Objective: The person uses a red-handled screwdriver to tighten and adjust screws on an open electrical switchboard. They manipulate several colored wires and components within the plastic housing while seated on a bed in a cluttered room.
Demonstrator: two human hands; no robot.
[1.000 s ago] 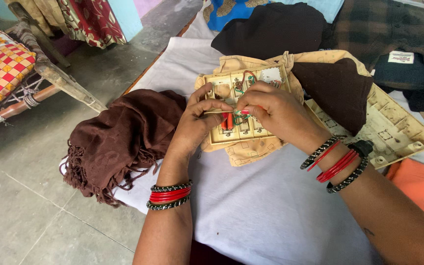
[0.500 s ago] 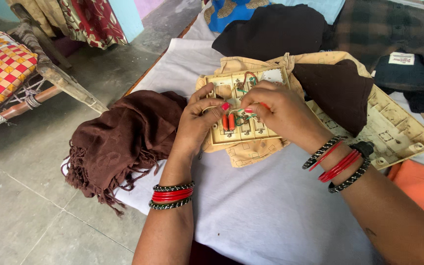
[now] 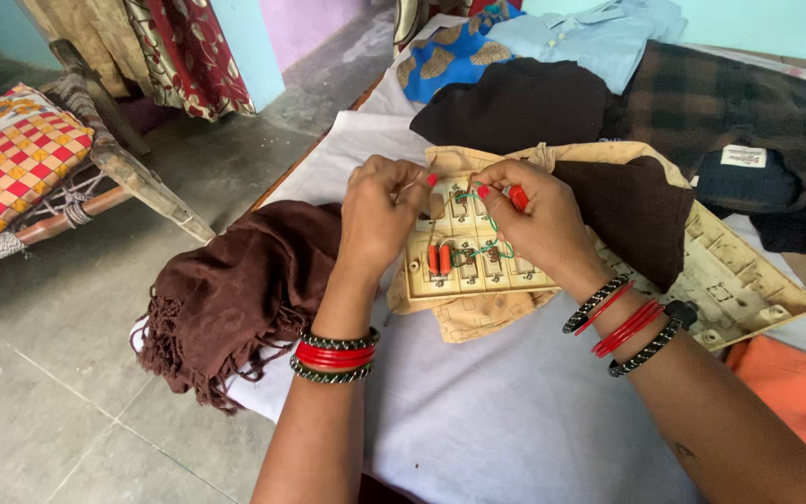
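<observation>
Here both hands (image 3: 380,219) (image 3: 538,224) pinch wires on the cream switchboard (image 3: 473,257).

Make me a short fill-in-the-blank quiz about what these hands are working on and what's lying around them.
1. Both hands, left hand and right hand, work over a cream switch board with green ____ on its back.
2. The fringed shawl beside the left hand is ____.
3. The chequered cushion lies on a ____ cot.
Missing words: wires; brown; wooden

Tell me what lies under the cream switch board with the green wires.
The switch board rests on a tan patterned cloth, itself on the white sheet. Both hands cover its top edge; anything directly beneath is hidden.
</observation>
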